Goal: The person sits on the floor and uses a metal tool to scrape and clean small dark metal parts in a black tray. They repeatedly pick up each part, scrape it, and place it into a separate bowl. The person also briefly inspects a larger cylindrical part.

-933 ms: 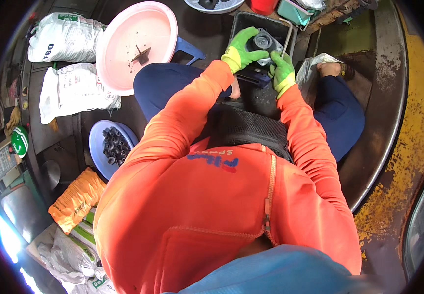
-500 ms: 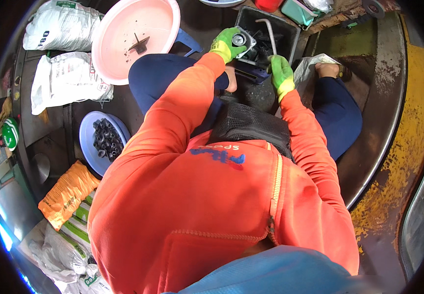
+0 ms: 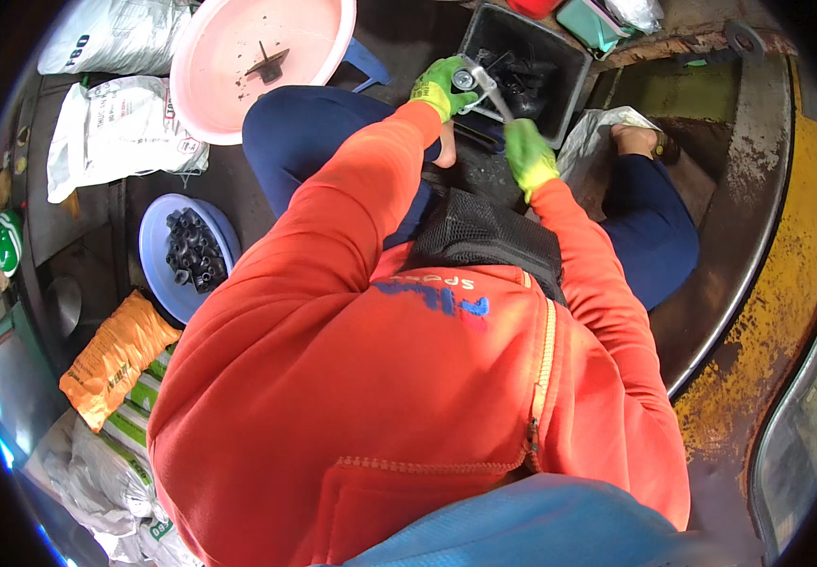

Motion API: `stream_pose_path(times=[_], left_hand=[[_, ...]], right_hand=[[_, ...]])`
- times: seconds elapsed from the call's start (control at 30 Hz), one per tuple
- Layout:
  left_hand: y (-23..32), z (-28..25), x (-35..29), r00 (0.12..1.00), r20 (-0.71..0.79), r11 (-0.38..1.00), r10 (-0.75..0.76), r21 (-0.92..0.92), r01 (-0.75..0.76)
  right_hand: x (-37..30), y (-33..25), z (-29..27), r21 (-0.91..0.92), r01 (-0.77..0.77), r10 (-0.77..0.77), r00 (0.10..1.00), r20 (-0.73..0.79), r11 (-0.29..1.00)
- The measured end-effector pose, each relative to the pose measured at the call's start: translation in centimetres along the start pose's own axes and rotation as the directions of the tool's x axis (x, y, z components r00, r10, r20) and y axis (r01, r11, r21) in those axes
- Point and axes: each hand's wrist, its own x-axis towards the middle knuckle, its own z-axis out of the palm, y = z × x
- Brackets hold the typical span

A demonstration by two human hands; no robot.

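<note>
My left hand [image 3: 439, 88], in a green and yellow glove, is closed on a small silvery metal part [image 3: 466, 79] with a round opening, beside a black bin [image 3: 574, 104]. My right hand [image 3: 529, 153], gloved alike and blurred, grips the lower end of a bent metal rod [image 3: 497, 98]. The rod's upper end lies at the metal part; whether they touch I cannot tell. Behind both, dark pieces [image 3: 524, 80] lie in the bin.
A pink basin [image 3: 229, 76] with a dark pronged piece stands at the upper left, and a lavender basin [image 3: 158, 269] of black rings below it. White sacks [image 3: 125, 128] and an orange bag [image 3: 120, 359] lie left. A yellow, worn metal edge [image 3: 758, 312] curves along the right.
My right hand has swung the rod left and down, from upright over the bin to the metal part. My left hand still holds the part. The whole view has shifted slightly.
</note>
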Motion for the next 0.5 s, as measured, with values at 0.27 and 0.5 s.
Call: stream_pose_path(times=[0.27,0.5], left_hand=[[-0.2,0.4,0.3,0.997,-0.026,0.992,0.076,0.106,-0.073],[-0.1,0.4,0.0,0.999,-0.002,0.998,0.047,-0.034,-0.047]], right_hand=[[0.5,1.2,1.2,-0.066,-0.01,0.012,1.0,0.019,0.998],[0.7,1.0,1.5,-0.037,-0.047,0.048,0.999,0.025,0.998]])
